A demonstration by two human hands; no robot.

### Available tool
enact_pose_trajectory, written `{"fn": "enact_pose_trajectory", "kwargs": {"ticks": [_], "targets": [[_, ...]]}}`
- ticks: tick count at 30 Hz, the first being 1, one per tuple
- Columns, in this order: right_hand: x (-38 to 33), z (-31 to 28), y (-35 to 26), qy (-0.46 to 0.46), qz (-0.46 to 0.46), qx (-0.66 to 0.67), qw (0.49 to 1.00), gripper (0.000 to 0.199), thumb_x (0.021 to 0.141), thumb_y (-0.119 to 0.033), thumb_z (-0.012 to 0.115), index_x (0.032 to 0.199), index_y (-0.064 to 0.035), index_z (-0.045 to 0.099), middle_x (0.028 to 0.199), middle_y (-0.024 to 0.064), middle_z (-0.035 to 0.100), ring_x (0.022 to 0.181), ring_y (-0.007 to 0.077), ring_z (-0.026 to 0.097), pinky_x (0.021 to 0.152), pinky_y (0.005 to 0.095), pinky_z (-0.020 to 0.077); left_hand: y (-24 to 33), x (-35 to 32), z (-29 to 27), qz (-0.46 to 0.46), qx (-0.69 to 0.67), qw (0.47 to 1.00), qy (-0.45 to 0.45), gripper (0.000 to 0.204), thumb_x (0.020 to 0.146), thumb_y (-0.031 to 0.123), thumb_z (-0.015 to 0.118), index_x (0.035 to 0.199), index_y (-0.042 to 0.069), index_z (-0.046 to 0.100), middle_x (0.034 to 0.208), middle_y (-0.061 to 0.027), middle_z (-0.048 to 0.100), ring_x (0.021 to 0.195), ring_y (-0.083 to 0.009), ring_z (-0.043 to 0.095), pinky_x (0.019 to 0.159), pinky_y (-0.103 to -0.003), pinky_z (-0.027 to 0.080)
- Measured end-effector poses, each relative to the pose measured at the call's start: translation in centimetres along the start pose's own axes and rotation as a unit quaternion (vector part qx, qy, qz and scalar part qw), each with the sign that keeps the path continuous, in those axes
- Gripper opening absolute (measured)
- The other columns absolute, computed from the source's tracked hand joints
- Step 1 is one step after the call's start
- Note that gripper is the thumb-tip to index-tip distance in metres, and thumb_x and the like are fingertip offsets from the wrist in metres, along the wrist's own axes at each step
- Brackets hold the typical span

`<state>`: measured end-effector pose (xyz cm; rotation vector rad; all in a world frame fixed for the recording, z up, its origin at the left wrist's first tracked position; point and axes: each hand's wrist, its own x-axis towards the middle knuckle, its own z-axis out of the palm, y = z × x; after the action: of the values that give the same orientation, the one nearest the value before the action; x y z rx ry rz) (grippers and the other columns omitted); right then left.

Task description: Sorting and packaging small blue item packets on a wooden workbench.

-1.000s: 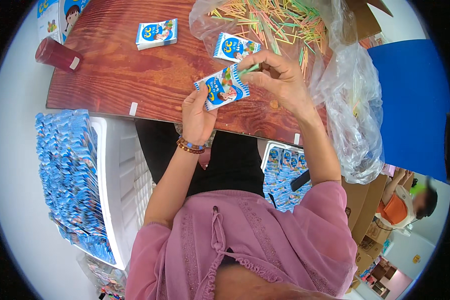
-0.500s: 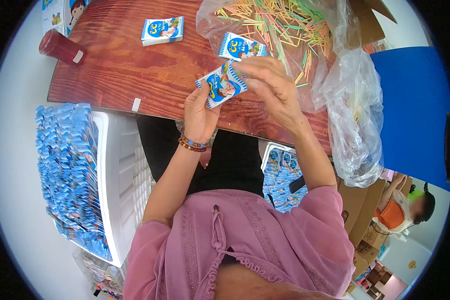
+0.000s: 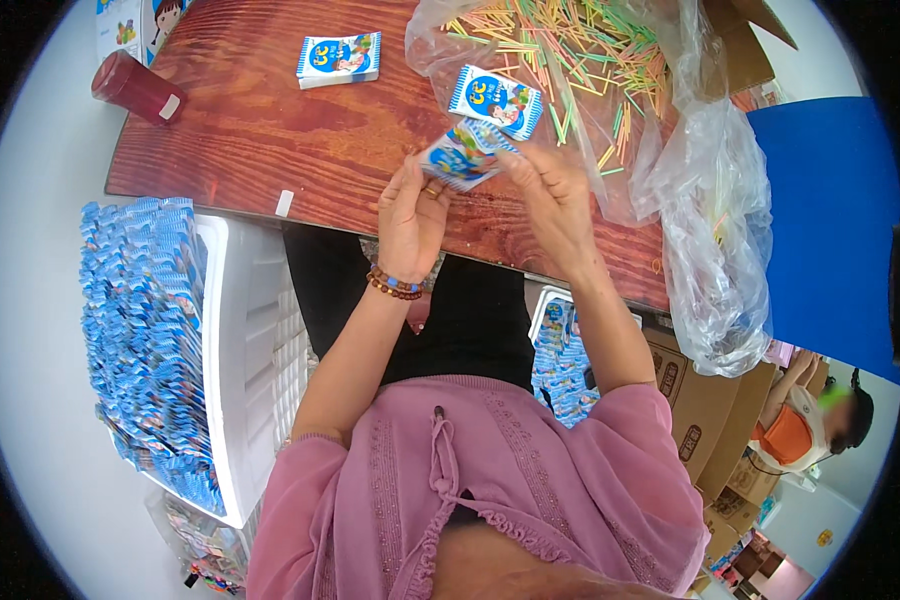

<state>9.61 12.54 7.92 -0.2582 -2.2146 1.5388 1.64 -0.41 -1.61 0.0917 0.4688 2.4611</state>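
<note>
A small blue-and-white snack packet [image 3: 463, 156], printed with a cartoon figure and blurred by motion, is tilted above the wooden table near its front edge. My right hand [image 3: 555, 208] pinches its right end between thumb and fingers. Close to the packet's left corner, my left hand [image 3: 411, 228] has its thumb and fingers apart, and the packet no longer lies under the thumb. Just beyond the held packet lies a small stack of like packets [image 3: 496, 102]. Another stack of packets [image 3: 339, 59] sits farther back to the left.
Many short coloured straws [image 3: 580, 50] lie in a clear plastic bag [image 3: 715, 235] at the right. A dark red cup [image 3: 135, 88] stands at the left of the table [image 3: 230, 130]. White crates [image 3: 228, 370] of packets flank my legs. Another person [image 3: 800, 420] is at the lower right.
The held packet has shifted slightly up and right, out from under my left thumb. My right hand has come lower and now grips its right end. The whole view has shifted slightly.
</note>
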Motion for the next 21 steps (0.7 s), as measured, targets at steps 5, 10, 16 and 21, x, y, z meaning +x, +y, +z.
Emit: {"fn": "enact_pose_trajectory", "kwargs": {"ticks": [5, 10, 16, 21], "targets": [[0.1, -1.8, 1.8, 0.017, -0.147, -0.261, 0.954, 0.019, 0.093, -0.015, 0.058, 0.100, -0.0012, 0.068, 0.079, 0.0047, 0.066, 0.074, 0.0109, 0.056, 0.068, 0.0267, 0.0421, 1.4, -0.7, 0.9, 0.132, 0.238, 0.962, 0.023, 0.033, 0.093, 0.007, 0.055, 0.126, 0.000, 0.051, 0.125, -0.0103, 0.056, 0.117, -0.0192, 0.052, 0.101, -0.035, 0.040], [0.5, -1.6, 0.4, -0.042, 0.076, -0.009, 0.996, 0.021, 0.094, -0.017, 0.057, 0.099, -0.0004, 0.068, 0.083, -0.0015, 0.064, 0.077, 0.0044, 0.053, 0.069, 0.0250, 0.0420, 2.9, -0.5, 2.2, 0.160, 0.388, 0.908, -0.012, 0.048, 0.084, 0.000, 0.065, 0.129, 0.000, 0.047, 0.129, -0.0103, 0.052, 0.116, -0.0162, 0.052, 0.099, -0.030, 0.041], [2.9, -0.1, 3.2, -0.082, 0.039, 0.097, 0.991, 0.021, 0.093, -0.017, 0.058, 0.093, 0.0019, 0.066, 0.080, -0.0004, 0.064, 0.076, 0.0053, 0.054, 0.068, 0.0222, 0.0436, 4.3, 0.3, 2.8, -0.059, 0.463, 0.884, -0.042, 0.027, 0.082, 0.006, 0.070, 0.108, -0.001, 0.065, 0.093, -0.0027, 0.068, 0.082, -0.0062, 0.062, 0.072, -0.021, 0.050], [3.8, 3.4, 4.4, -0.108, 0.119, 0.174, 0.972, 0.017, 0.089, -0.018, 0.064, 0.086, -0.0010, 0.067, 0.077, -0.0010, 0.061, 0.072, 0.0045, 0.051, 0.064, 0.0200, 0.0408, 5.0, 0.6, 1.6, -0.001, 0.376, 0.925, 0.056, 0.016, 0.084, 0.006, 0.068, 0.097, -0.001, 0.069, 0.087, -0.0030, 0.069, 0.075, -0.0051, 0.061, 0.066, -0.021, 0.050]]}}
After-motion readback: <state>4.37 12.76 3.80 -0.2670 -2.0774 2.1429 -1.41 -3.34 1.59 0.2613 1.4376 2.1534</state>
